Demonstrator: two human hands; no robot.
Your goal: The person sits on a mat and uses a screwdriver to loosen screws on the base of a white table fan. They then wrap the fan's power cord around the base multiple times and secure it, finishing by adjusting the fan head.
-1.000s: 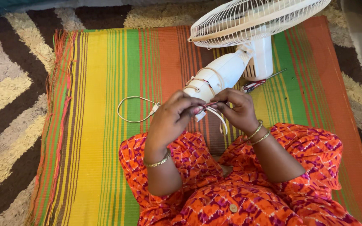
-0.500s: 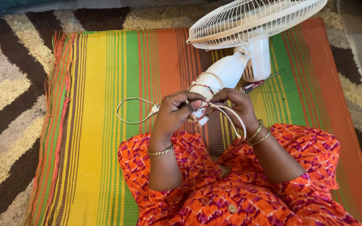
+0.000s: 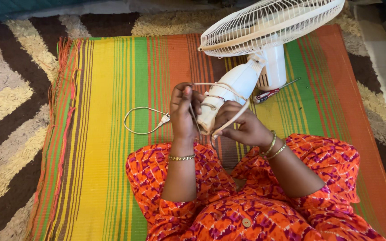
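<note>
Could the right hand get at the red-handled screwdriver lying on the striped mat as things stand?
Probably yes, once freed. The right hand is busy with the white cord at the white fan's pole; the red-handled screwdriver lies nearby beside the fan's base, uncovered on the striped mat.

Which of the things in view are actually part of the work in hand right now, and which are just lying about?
In hand:
- white fan, lying on its side
- its cord, looped round the fan's stem
- left hand and right hand, both on the cord

Lying about:
- screwdriver on the mat beside the fan
- striped mat
- patterned rug underneath
</note>
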